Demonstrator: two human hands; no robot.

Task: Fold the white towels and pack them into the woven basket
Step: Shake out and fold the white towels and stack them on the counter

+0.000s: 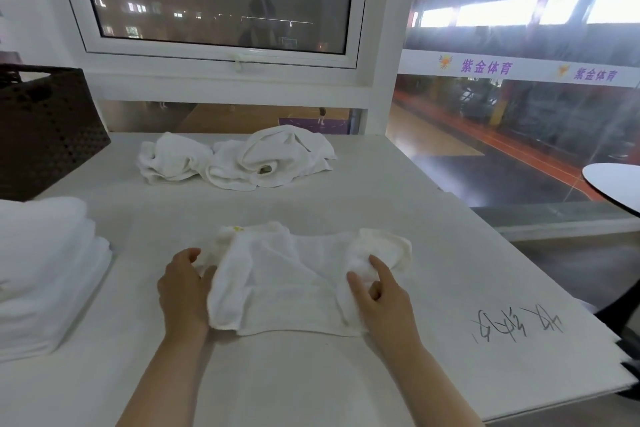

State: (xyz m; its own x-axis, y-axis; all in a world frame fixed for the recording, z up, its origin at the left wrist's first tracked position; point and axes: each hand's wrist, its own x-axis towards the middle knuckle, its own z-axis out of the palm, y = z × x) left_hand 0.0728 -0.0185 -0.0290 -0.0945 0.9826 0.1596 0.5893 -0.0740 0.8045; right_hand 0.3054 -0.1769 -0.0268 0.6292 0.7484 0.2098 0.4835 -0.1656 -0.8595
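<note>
Left grip, right grip — pinching towel side edges, table around bare

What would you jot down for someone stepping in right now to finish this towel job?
Left hand: grip on the left edge of the towel being folded, near the table's front.
Right hand: fingers pinching that towel's bunched right end.
Done: a stack of folded towels sits at the left edge of the table.
Left: finish this fold; two crumpled towels wait at the back.
The dark woven basket stands at the far left; its inside is not visible, so I cannot tell if anything is packed. The stack likely still has to go in.
</note>
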